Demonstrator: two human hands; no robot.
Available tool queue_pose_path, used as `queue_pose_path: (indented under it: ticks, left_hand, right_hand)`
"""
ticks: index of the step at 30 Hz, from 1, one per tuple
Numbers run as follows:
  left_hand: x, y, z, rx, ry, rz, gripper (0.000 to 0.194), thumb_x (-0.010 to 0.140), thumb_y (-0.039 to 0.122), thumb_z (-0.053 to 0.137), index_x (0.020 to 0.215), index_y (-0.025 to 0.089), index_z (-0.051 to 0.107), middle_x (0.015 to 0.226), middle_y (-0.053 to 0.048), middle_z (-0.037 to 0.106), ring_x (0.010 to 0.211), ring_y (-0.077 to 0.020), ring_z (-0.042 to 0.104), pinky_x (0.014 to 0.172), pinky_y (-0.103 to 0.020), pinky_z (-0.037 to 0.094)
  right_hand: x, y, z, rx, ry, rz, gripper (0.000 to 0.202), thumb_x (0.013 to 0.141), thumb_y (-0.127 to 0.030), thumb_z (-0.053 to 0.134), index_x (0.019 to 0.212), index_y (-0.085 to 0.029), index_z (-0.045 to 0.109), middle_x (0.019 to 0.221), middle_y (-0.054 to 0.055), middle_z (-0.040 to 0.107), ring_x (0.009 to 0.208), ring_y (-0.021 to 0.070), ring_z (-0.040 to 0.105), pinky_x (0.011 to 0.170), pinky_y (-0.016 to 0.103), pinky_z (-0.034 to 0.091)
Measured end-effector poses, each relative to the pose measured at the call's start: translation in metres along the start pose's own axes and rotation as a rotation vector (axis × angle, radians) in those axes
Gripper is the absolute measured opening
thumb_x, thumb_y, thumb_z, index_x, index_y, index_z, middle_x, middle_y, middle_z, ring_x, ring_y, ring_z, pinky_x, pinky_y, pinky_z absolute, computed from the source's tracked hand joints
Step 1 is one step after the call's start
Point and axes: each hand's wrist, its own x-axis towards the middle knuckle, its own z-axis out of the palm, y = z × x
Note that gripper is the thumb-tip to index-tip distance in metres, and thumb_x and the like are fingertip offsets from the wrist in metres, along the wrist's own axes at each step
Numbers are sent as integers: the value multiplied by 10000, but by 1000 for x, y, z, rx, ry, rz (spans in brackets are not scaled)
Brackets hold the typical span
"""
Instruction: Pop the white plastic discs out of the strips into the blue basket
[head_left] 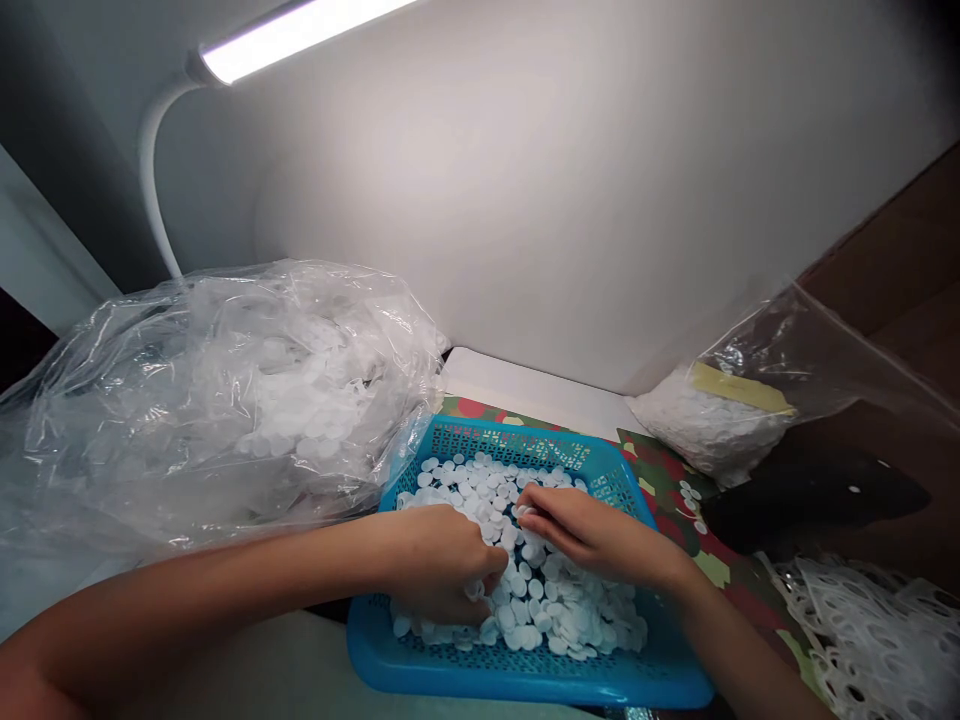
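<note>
A blue plastic basket (525, 683) holds a spread of small white round discs (517, 608). My left hand (446, 560) reaches over the basket's left half, fingers curled down, with a white disc (474, 590) showing between them. Over the middle of the pile, my right hand (574, 522) is closed in a pinch. A white piece, apparently one of the discs, shows at its fingertips. Part of what each hand holds is hidden behind its fingers.
A large clear plastic bag (217, 400) of white pieces lies left. Another bag (720, 420) with a yellow label stands back right. A few loose discs (691, 500) lie on the patterned cloth (660, 470). White ring-shaped pieces (877, 620) heap at right. A lamp (300, 35) hangs above.
</note>
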Motion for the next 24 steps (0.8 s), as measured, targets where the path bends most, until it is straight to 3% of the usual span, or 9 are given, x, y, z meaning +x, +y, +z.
queue_pose_path:
  ticks: [8,13,19,24]
  left_hand:
    - [0,1,-1,16,-10,-7,209,757,368,531,906,234,590,585,-19,594,502,-182,549,417,-264,279]
    - [0,0,0,23,-16,-5,208,765,381,515,914,249,579,579,-6,595,478,-176,516,418,-257,256]
    - [0,-1,1,15,4,9,197,764,370,513,899,241,576,585,-7,595,474,-165,509,416,-254,233]
    - [1,-1,1,22,-8,6,212,771,378,499,906,236,578,590,-13,598,473,-167,511,404,-255,230]
  right_hand:
    - [1,-1,1,-120,-7,-30,368,937,-364,259,642,-182,381,539,-42,366,487,83,347,504,242,255]
    - [-1,-1,0,-84,24,-66,406,897,-384,359,554,-176,300,471,-66,234,438,67,232,460,222,190]
    - [0,-1,0,-39,150,-80,358,843,-287,446,570,-188,236,519,-63,253,482,74,249,471,220,194]
    - [1,1,-2,-34,184,-109,326,831,-156,411,598,-194,187,576,-47,277,533,90,276,501,226,226]
